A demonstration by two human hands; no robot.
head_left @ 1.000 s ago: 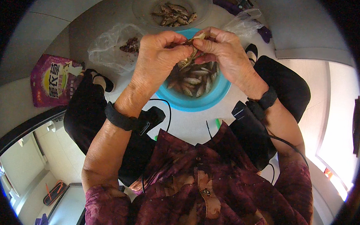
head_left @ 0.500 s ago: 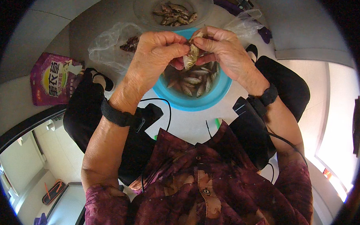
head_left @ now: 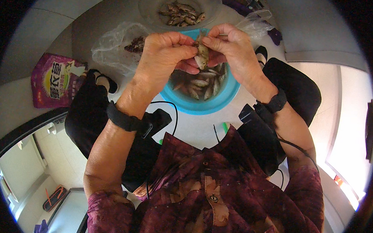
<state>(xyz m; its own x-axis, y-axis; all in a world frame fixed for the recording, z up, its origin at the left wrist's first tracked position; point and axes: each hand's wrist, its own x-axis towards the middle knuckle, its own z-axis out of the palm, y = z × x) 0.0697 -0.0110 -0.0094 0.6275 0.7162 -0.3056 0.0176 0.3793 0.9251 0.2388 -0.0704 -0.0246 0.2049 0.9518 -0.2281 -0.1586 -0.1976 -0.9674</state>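
A small silvery-yellow fish (head_left: 202, 56) hangs head down between my two hands, over the blue basin (head_left: 191, 108). My left hand (head_left: 166, 52) pinches its left side with thumb and forefinger at a dark reddish spot near the belly. On the other side, my right hand (head_left: 230, 46) grips the body close to the tail, thumb in front. Several small fish (head_left: 201, 83) lie in cloudy water in the basin below. Part of the basin is hidden behind my hands.
Beyond the basin stands a clear plastic bowl (head_left: 147, 16) holding several small fish (head_left: 182, 15). An open clear plastic bag (head_left: 110, 52) with dark reddish scraps (head_left: 134, 45) lies at its left. Another clear bag (head_left: 255, 24) sits far right; a purple packet (head_left: 56, 81) stands at left.
The fish has shifted slightly to the right and its head has swung rightward. My right-hand fingers have moved a little along it; both hands keep their hold.
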